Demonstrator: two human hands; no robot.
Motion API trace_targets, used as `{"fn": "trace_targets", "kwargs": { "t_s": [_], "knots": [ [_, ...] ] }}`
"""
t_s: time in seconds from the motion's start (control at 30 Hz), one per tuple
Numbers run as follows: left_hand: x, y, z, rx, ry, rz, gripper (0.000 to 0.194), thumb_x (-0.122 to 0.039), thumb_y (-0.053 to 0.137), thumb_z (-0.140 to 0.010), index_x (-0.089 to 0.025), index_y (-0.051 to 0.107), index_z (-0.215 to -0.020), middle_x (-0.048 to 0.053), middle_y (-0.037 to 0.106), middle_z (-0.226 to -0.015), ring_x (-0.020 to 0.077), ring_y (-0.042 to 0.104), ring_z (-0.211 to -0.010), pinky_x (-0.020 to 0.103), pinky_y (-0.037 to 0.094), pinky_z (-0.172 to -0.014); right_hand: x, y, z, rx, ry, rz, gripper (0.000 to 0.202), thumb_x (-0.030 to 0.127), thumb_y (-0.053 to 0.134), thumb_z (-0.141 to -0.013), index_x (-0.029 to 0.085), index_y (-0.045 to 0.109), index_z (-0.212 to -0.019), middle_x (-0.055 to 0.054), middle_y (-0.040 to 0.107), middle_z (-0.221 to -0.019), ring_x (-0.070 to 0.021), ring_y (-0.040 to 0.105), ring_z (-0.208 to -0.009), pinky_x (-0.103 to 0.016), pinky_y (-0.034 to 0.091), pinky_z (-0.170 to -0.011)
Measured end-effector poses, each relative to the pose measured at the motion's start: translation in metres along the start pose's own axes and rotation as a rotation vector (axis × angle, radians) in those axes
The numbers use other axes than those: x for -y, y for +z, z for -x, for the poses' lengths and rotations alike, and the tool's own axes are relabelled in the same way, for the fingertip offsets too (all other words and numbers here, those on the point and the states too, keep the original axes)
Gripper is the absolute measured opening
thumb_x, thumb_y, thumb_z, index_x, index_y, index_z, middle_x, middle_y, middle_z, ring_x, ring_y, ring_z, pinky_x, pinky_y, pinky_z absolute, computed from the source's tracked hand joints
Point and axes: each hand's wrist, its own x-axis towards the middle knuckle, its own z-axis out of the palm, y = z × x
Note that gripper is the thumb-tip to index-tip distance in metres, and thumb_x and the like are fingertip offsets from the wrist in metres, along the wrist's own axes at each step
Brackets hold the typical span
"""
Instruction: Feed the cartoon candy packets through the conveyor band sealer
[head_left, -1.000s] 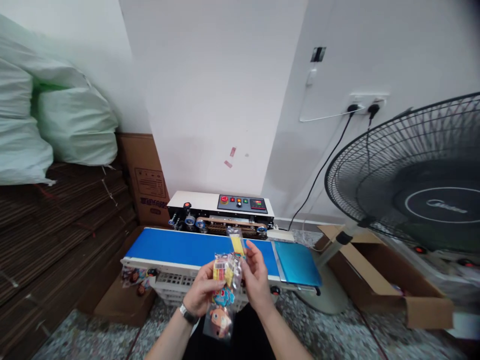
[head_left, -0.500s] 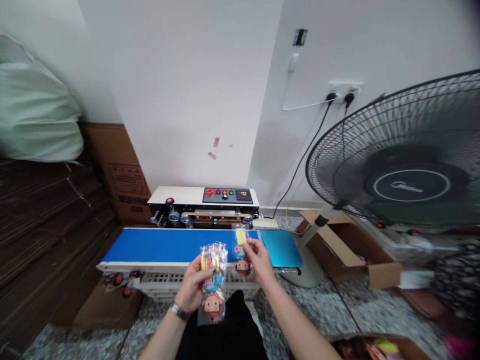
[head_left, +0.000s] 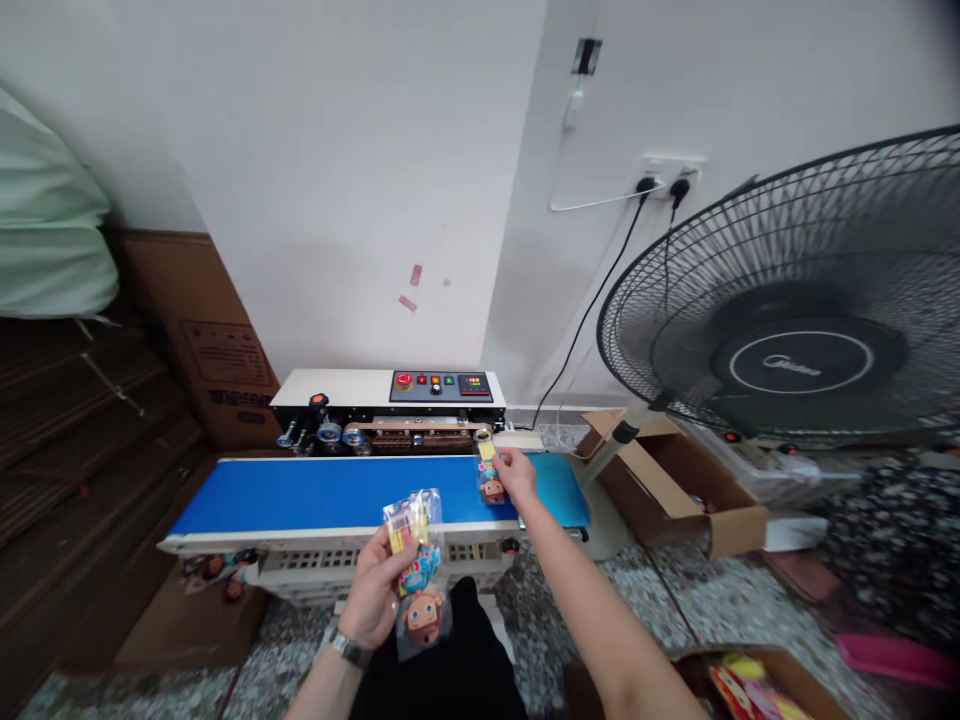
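My left hand grips a small stack of clear plastic packets in front of the belt; the top one shows a brown cartoon face, blue lettering and a barcode. My right hand pinches the side of a single packet of the same kind, over the right end of the blue conveyor belt. The packet's upper edge is at the right end of the band sealing machine, by its rollers. Whether that edge is between the bands I cannot tell.
A large black fan stands at the right, with an open cardboard box below it. Another box with colourful packets is at the lower right. Stacked flat cardboard fills the left, and a white plastic basket sits under the belt.
My right hand has moved its packet up and away from me, from the belt's near edge to the sealing machine's right end. My left hand still holds its stack. The view has shifted slightly.
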Motion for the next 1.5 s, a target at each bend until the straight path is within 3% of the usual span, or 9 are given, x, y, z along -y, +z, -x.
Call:
{"fn": "trace_targets", "kwargs": {
  "t_s": [0.13, 0.27, 0.43, 0.6, 0.77, 0.87, 1.07, 1.27, 1.5],
  "knots": [
    [-0.004, 0.010, -0.002, -0.013, 0.055, -0.012, 0.040, -0.018, 0.073, -0.061, -0.016, 0.058, -0.098, 0.008, 0.069, -0.089, 0.0176, 0.064, -0.074, 0.029, 0.049, -0.069, 0.028, -0.001, 0.037, 0.130, -0.145, -0.154, 0.031, 0.031, 0.056, -0.072, 0.018, 0.061, -0.100, -0.008, 0.064, -0.099, -0.0206, 0.059, -0.089, -0.032, 0.046, -0.078],
    [-0.004, 0.018, -0.005, -0.013, 0.144, 0.015, 0.036, -0.018, 0.071, -0.063, -0.018, 0.057, -0.097, 0.006, 0.069, -0.092, 0.0172, 0.064, -0.078, 0.029, 0.048, -0.073, 0.052, -0.008, 0.097, 0.583, -0.211, -0.561, 0.031, 0.040, 0.053, -0.078, 0.020, 0.058, -0.102, -0.004, 0.064, -0.096, -0.0180, 0.059, -0.086, -0.029, 0.047, -0.072],
    [0.002, 0.026, -0.008, -0.018, 0.180, 0.017, 0.035, -0.018, 0.071, -0.063, -0.018, 0.058, -0.095, 0.005, 0.069, -0.092, 0.0171, 0.063, -0.083, 0.031, 0.046, -0.080, 0.062, -0.011, 0.131, 0.514, -0.228, -0.561, 0.022, 0.039, 0.056, -0.077, 0.018, 0.059, -0.082, -0.001, 0.060, -0.077, -0.0143, 0.054, -0.071, -0.024, 0.044, -0.065],
    [0.003, 0.021, -0.011, -0.067, 0.162, -0.024, 0.035, -0.020, 0.072, -0.062, -0.016, 0.058, -0.093, 0.007, 0.069, -0.090, 0.0193, 0.064, -0.082, 0.031, 0.047, -0.076, 0.046, -0.012, 0.111, 0.406, -0.214, -0.519, 0.023, 0.040, 0.054, -0.078, 0.019, 0.057, -0.084, -0.001, 0.059, -0.074, -0.0145, 0.054, -0.067, -0.024, 0.043, -0.061],
    [0.004, 0.010, -0.010, -0.089, 0.092, -0.035, 0.034, -0.021, 0.074, -0.060, -0.017, 0.058, -0.090, 0.007, 0.069, -0.091, 0.0194, 0.065, -0.080, 0.027, 0.047, -0.067, 0.009, -0.024, 0.054, 0.070, -0.099, -0.347, 0.027, 0.044, 0.054, -0.072, 0.017, 0.057, -0.076, 0.000, 0.058, -0.066, -0.0143, 0.053, -0.061, -0.023, 0.042, -0.057],
    [0.007, 0.006, -0.009, -0.099, 0.061, -0.024, 0.036, -0.020, 0.075, -0.059, -0.017, 0.059, -0.091, 0.007, 0.069, -0.091, 0.0189, 0.065, -0.079, 0.027, 0.048, -0.066, -0.010, -0.030, 0.024, -0.019, -0.023, -0.252, 0.029, 0.046, 0.053, -0.068, 0.017, 0.057, -0.069, 0.001, 0.057, -0.059, -0.0141, 0.051, -0.056, -0.022, 0.041, -0.051],
    [0.009, 0.004, -0.007, -0.103, 0.056, -0.036, 0.034, -0.020, 0.075, -0.058, -0.018, 0.061, -0.090, 0.007, 0.069, -0.090, 0.0179, 0.065, -0.075, 0.027, 0.048, -0.065, -0.020, -0.015, -0.003, -0.027, 0.004, -0.186, 0.028, 0.043, 0.051, -0.069, 0.016, 0.059, -0.069, 0.000, 0.060, -0.059, -0.0149, 0.055, -0.055, -0.023, 0.042, -0.050],
    [0.009, 0.004, -0.006, -0.115, 0.053, -0.026, 0.037, -0.020, 0.076, -0.056, -0.017, 0.061, -0.090, 0.006, 0.069, -0.086, 0.0199, 0.066, -0.075, 0.028, 0.049, -0.063, -0.024, -0.020, -0.015, -0.055, 0.046, -0.015, 0.007, 0.026, 0.060, -0.062, 0.019, 0.062, -0.062, -0.003, 0.063, -0.059, -0.0181, 0.059, -0.060, -0.025, 0.042, -0.055],
    [0.011, 0.004, -0.006, -0.091, 0.043, -0.021, 0.035, -0.020, 0.075, -0.059, -0.017, 0.060, -0.090, 0.005, 0.068, -0.087, 0.0176, 0.065, -0.074, 0.026, 0.048, -0.062, -0.004, -0.008, -0.015, -0.013, 0.022, 0.134, 0.004, 0.019, 0.059, -0.064, 0.020, 0.063, -0.063, -0.004, 0.064, -0.058, -0.0210, 0.061, -0.064, -0.027, 0.042, -0.058]
  ]
}}
